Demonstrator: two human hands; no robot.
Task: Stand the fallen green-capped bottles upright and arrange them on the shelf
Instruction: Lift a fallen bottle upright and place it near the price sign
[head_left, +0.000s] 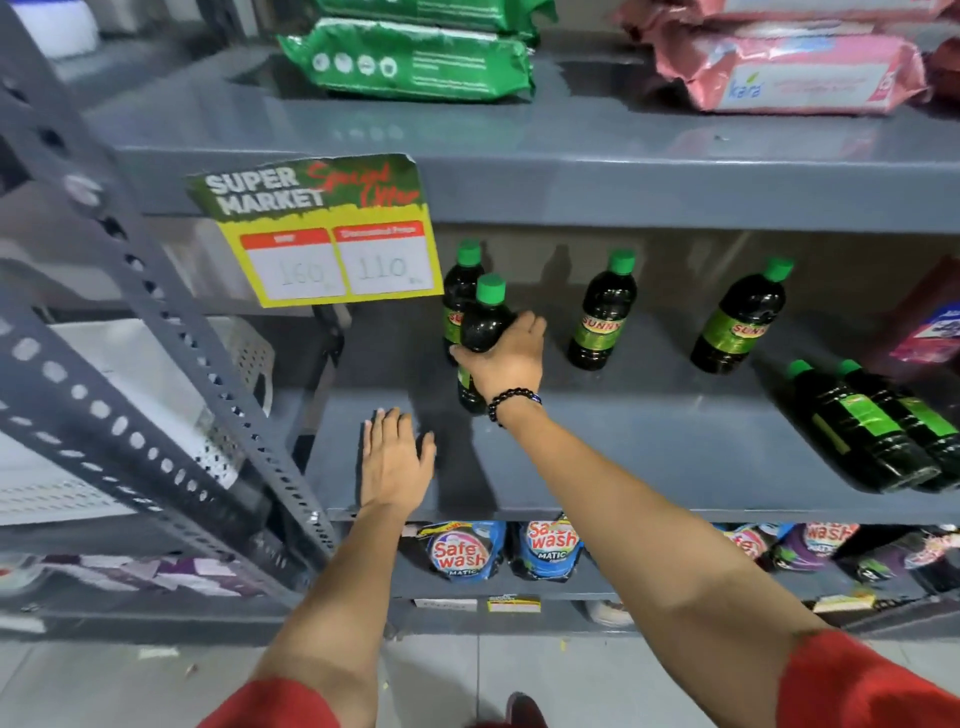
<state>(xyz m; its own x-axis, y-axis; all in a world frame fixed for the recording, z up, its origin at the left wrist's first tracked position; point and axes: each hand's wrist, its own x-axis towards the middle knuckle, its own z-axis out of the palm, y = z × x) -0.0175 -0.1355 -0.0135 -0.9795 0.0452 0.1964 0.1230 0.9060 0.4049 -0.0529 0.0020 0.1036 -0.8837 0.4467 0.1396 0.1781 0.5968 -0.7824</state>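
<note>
On the grey middle shelf my right hand grips an upright dark bottle with a green cap, its base down on the shelf. Right behind it stands a second bottle. Two more bottles stand upright further right, one at the centre and one beyond it. Two bottles lie on their sides next to each other at the right end, caps pointing back. My left hand rests flat and open on the shelf's front left part, holding nothing.
A yellow and green price sign hangs from the upper shelf edge at left. A slanted perforated metal post stands at left. Detergent pouches fill the shelf below. Green and pink packs lie on the top shelf. A pink package sits at far right.
</note>
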